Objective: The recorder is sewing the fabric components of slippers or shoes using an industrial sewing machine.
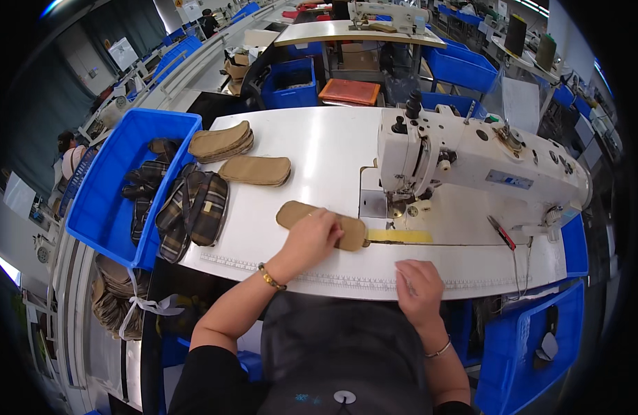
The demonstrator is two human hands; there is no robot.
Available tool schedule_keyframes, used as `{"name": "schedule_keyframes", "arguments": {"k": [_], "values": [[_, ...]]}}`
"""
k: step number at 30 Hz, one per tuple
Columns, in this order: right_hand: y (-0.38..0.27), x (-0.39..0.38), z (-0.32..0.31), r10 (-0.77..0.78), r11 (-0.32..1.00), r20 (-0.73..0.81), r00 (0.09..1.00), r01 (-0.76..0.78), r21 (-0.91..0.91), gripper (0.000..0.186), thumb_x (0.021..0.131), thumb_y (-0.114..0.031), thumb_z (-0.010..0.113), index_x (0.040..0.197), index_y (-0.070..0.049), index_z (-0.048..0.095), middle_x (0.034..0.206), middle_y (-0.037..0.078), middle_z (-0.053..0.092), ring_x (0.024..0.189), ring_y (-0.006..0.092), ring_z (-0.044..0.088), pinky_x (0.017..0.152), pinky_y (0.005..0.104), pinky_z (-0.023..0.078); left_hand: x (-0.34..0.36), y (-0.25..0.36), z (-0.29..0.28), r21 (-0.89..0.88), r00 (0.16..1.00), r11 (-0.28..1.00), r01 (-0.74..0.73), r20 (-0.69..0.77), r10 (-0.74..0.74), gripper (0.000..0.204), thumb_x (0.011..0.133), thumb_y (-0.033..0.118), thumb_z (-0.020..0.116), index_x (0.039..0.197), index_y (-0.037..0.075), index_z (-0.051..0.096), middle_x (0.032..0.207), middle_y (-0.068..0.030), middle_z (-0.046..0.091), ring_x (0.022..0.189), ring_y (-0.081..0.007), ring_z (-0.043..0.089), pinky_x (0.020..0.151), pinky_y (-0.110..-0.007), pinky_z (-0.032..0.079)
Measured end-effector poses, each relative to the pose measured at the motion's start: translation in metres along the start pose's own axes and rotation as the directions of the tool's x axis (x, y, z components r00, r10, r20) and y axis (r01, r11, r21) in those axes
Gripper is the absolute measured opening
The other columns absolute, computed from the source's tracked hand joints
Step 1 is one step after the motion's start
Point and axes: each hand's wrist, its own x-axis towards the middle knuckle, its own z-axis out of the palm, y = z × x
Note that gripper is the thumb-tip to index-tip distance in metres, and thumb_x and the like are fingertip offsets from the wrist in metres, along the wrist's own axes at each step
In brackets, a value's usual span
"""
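Note:
A tan insole-shaped fabric piece (291, 213) lies on the white sewing table, left of the needle area. My left hand (310, 242) is closed over its near edge, with the fingers bent and partly hidden. At the table's front edge, my right hand (421, 287) is held with fingers curled toward the thumb; anything between them is too small to make out. Beyond my right hand is the sewing machine (464, 155), its presser foot (396, 209) just right of the fabric piece. A yellow strip (400, 236) lies on the table between them.
Stacked tan insole pieces (222, 141) and another pile (256, 170) lie at the back left. Plaid slippers (198, 207) rest against a blue bin (90, 214). Red-handled thread snips (502, 232) lie at the right. A printed ruler (346, 281) runs along the front edge.

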Motion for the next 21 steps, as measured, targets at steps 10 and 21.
{"name": "schedule_keyframes", "arguments": {"k": [10, 21], "values": [[-0.009, 0.017, 0.04, -0.04, 0.965, 0.506, 0.862, 0.164, -0.203, 0.067, 0.084, -0.044, 0.068, 0.134, -0.001, 0.053, 0.143, 0.012, 0.051, 0.137, 0.0277, 0.042, 0.111, 0.0554, 0.03, -0.02, -0.02, -0.033, -0.001, 0.971, 0.971, 0.24, 0.007, -0.24, 0.016, 0.083, 0.016, 0.073, 0.088, 0.004, 0.064, 0.087, -0.0107, 0.062, 0.077, -0.0262, 0.063, 0.069, -0.035, 0.05], [0.009, 0.035, 0.043, -0.023, 0.963, 0.513, 0.858, 0.156, -0.219, 0.074, 0.083, -0.047, 0.069, 0.138, -0.001, 0.05, 0.148, 0.013, 0.047, 0.14, 0.028, 0.038, 0.116, 0.0535, 0.022, -0.075, -0.129, -0.134, 0.429, 0.704, 0.602, 0.674, -0.621, -0.345, 0.043, 0.075, 0.029, 0.08, 0.108, 0.007, 0.063, 0.105, -0.0088, 0.066, 0.105, -0.0306, 0.059, 0.083, -0.044, 0.047]]}}
